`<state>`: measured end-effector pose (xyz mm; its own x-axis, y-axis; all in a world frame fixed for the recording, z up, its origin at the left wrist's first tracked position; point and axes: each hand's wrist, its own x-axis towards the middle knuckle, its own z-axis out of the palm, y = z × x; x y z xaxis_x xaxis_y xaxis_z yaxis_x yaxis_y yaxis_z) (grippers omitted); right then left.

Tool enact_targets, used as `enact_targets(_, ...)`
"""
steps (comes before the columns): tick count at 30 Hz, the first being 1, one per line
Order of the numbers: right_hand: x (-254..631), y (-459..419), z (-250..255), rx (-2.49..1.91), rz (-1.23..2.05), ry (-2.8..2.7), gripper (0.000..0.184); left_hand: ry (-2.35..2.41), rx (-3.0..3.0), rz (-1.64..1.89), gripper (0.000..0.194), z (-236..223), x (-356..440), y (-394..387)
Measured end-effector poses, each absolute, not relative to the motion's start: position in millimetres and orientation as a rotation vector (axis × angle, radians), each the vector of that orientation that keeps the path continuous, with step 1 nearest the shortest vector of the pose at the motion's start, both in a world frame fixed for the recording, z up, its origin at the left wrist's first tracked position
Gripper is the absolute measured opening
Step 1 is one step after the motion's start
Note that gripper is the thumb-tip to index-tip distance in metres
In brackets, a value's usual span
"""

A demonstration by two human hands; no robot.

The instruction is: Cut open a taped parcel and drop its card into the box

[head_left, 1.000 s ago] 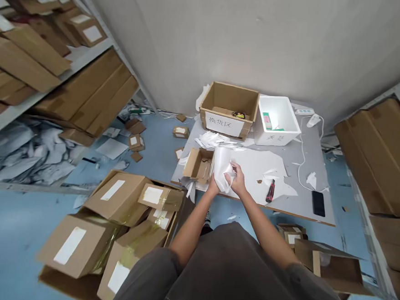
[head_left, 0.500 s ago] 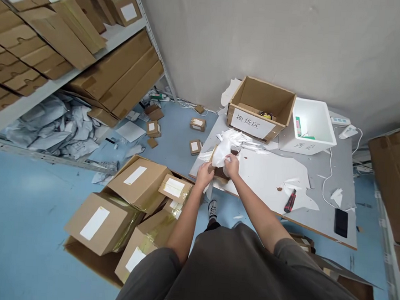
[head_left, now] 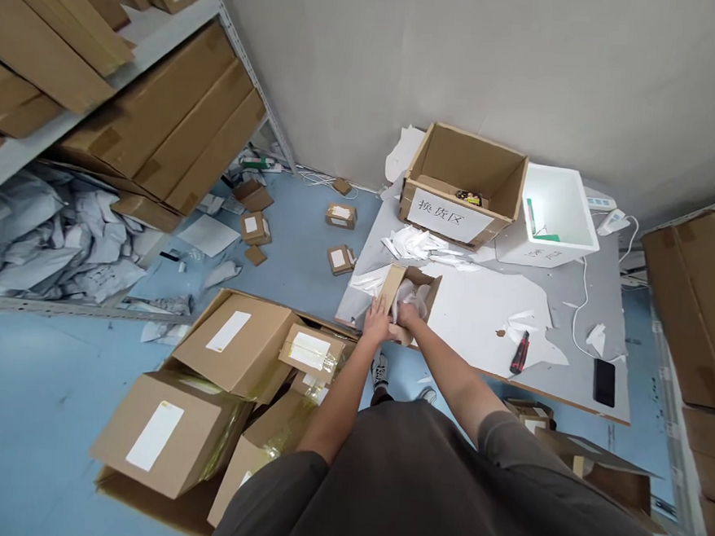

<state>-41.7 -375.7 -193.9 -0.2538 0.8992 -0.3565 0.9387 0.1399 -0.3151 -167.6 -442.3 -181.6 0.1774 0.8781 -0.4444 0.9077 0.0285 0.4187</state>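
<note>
A small open cardboard box (head_left: 432,299) stands at the table's near left edge, with crumpled, whitish translucent wrapping (head_left: 418,293) inside it. My left hand (head_left: 378,320) grips the box's left side, its fingers over the upright flap and its thumb toward the front. Down in the box opening, my right hand (head_left: 407,314) is closed on the wrapping; its fingertips are hidden. Whatever the wrapping may enclose cannot be seen.
Behind stand a labelled carton (head_left: 447,217) and a white foam bin (head_left: 542,252). Torn white paper (head_left: 417,244), a red-black utility knife (head_left: 519,353) and a phone (head_left: 604,382) lie on the table (head_left: 599,317). Taped boxes (head_left: 156,429) fill a large carton at left. Shelving (head_left: 160,115) holds more cartons.
The white wrapping has gone from above the box down into it, with my right hand following. My left hand has shifted onto the box's left flap. The view has turned slightly.
</note>
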Motion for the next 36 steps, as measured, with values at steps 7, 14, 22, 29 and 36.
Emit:
enact_targets(7,-14.0,-415.3,-134.8,1.953,-0.489,2.342,0.040,1.763,1.834,-0.002,0.031,-180.5,-159.8,-451.9)
enact_targets(14,41.0,-460.0,-139.1,2.048,-0.710,2.054,0.042,1.761,1.863,0.202,0.012,-191.5,-140.2,-476.1)
enact_targets(22,129.1,-495.4,-134.4,2.362,-0.579,2.136,0.042,1.559,2.061,0.258,0.010,-161.3,-67.9,-474.8)
enact_targets(29,308.3,-578.7,-82.4,2.911,-0.142,1.879,0.053,1.077,2.365,0.718,0.007,-135.5,132.4,-473.3)
enact_targets(36,514.9,-740.3,-58.6,3.296,0.175,1.244,0.065,0.556,2.461,0.593,0.005,-116.1,402.5,-570.3)
